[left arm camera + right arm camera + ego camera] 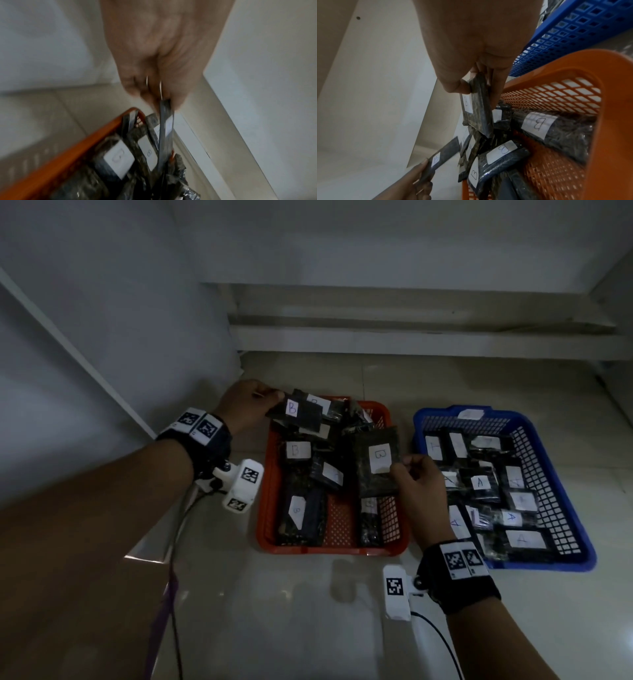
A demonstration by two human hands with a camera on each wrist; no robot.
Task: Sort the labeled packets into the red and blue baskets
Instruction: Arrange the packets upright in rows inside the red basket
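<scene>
Dark plastic packets with white paper labels fill both baskets in front of me. The red perforated plastic basket (265,508) sits on the left of the pale tiled floor (308,611), and the blue perforated plastic basket (555,474) stands just beside it on the right.

My left hand (245,405) pinches a dark packet labelled B (296,414) by its left edge, between thumb and fingers, over the far left corner of the red basket. In the left wrist view that packet shows edge-on and blurred.

My right hand (419,487) pinches another dark packet labelled B (376,462) at its near right corner, thumb on top and fingers beneath. I hold it above the right side of the red basket, its label facing up.

The packets lying in the red basket (301,515) whose marks I can read show B. The packets in the blue basket (479,482) with readable labels show A; several others are too dim to read.

Both wrists carry black straps (459,580) with white marker tags. A white wall (102,302) rises on the left.
</scene>
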